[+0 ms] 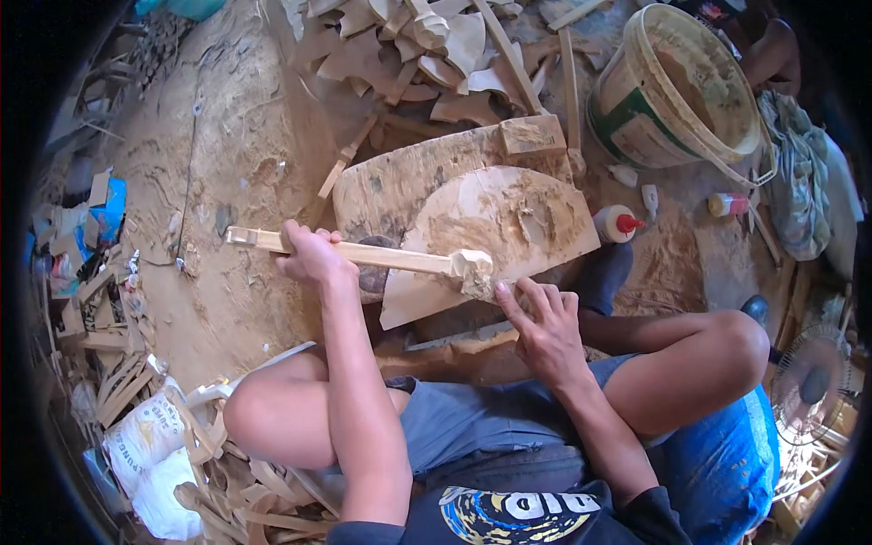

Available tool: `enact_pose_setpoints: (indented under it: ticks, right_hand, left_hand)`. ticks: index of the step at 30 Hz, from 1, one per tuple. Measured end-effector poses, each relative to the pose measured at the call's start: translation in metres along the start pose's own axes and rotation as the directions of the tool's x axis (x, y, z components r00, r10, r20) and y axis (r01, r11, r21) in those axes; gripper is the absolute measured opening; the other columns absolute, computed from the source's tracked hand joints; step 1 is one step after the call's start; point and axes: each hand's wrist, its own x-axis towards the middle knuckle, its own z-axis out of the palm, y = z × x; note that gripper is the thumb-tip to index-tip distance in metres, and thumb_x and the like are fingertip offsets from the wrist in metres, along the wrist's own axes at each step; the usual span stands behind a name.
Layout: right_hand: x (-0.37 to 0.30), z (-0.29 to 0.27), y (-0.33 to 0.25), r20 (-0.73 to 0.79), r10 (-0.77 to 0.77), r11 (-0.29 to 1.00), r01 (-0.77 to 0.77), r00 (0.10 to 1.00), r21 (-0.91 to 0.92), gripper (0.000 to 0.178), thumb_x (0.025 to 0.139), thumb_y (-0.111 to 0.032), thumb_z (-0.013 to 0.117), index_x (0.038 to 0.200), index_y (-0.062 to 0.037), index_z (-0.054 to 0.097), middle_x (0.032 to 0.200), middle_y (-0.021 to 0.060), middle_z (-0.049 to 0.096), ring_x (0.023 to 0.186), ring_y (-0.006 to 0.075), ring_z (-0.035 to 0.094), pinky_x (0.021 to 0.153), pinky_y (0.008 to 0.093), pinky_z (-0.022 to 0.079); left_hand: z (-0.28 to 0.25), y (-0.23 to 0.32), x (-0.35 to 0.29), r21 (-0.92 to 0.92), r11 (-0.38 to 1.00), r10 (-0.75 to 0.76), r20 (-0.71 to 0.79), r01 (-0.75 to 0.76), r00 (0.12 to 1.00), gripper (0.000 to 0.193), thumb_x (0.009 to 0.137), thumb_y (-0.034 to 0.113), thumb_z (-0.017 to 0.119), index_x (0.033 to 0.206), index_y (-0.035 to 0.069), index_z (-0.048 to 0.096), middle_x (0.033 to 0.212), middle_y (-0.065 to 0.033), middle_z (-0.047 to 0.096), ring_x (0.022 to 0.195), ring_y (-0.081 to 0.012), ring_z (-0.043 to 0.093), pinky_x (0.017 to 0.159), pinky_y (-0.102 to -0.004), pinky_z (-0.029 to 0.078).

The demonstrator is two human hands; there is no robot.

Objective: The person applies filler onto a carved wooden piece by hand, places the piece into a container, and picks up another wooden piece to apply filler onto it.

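Observation:
My left hand (313, 254) is closed around a long pale wooden leg (391, 257), held nearly level with its carved knob end to the right. Brown sawdust-like paste (479, 280) clings to the underside of that knob. At this end is my right hand (551, 329), its fingers stretched and apart, a fingertip smeared with paste touching or nearly touching the knob. Below the leg lies a pale curved board (536, 204) with smears and lumps of paste. It rests on a worn wooden block (391, 186) in front of my crossed legs.
Cut wooden pieces (454, 54) are heaped at the back. Back right stands a large dirty bucket (672, 91); near it is a white bottle with a red cap (618, 223). A fan (811, 383) is at the right, with wood scraps (118, 391) at the left.

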Motion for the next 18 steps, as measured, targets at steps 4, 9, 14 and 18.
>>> enact_pose_setpoints:
  ticks: [4, 9, 14, 18]
  right_hand:
    - [0.000, 0.000, -0.003, 0.049, -0.015, 0.997, 0.018, 0.999, -0.079, 0.067, 0.085, -0.010, 0.068, 0.151, -0.0148, 0.062, 0.134, 0.0086, 0.061, 0.108, 0.0252, 0.060, 0.085, 0.0443, 0.041]
    - [0.006, -0.009, 0.003, 0.111, -0.043, 0.983, 0.062, 0.993, -0.172, 0.061, 0.088, -0.014, 0.067, 0.149, -0.0140, 0.064, 0.136, 0.0061, 0.059, 0.108, 0.0247, 0.059, 0.084, 0.0446, 0.042]
    - [0.010, -0.029, 0.006, 0.138, -0.065, 0.973, 0.094, 0.988, -0.213, 0.060, 0.087, -0.017, 0.069, 0.147, -0.0157, 0.067, 0.134, 0.0052, 0.060, 0.109, 0.0220, 0.058, 0.086, 0.0452, 0.041]
    - [0.004, -0.022, 0.025, -0.017, 0.148, 0.854, -0.119, 0.989, 0.506, 0.044, 0.099, -0.002, 0.062, 0.142, -0.0082, 0.067, 0.118, 0.0101, 0.071, 0.098, 0.0234, 0.068, 0.078, 0.0387, 0.052]
  left_hand:
    - [0.003, 0.002, 0.001, -0.036, 0.999, 0.013, 0.012, -0.013, 1.000, 0.032, 0.098, 0.015, 0.065, 0.114, 0.003, 0.041, 0.083, -0.0054, 0.049, 0.056, -0.0123, 0.046, 0.047, -0.0325, 0.042]
    - [0.012, 0.003, 0.000, -0.028, 0.999, 0.019, 0.056, -0.018, 0.998, 0.036, 0.098, 0.017, 0.065, 0.117, 0.001, 0.038, 0.089, -0.0090, 0.052, 0.059, -0.0128, 0.049, 0.046, -0.0321, 0.044]
    - [0.015, 0.003, 0.005, -0.018, 0.999, 0.044, 0.017, -0.044, 0.999, 0.034, 0.096, 0.017, 0.064, 0.115, 0.000, 0.042, 0.085, -0.0093, 0.054, 0.057, -0.0142, 0.050, 0.045, -0.0320, 0.045]
    - [0.016, 0.003, 0.000, 0.014, 0.999, 0.044, 0.042, -0.045, 0.998, 0.044, 0.096, 0.018, 0.065, 0.127, -0.004, 0.043, 0.086, -0.0110, 0.057, 0.058, -0.0160, 0.054, 0.046, -0.0326, 0.047]
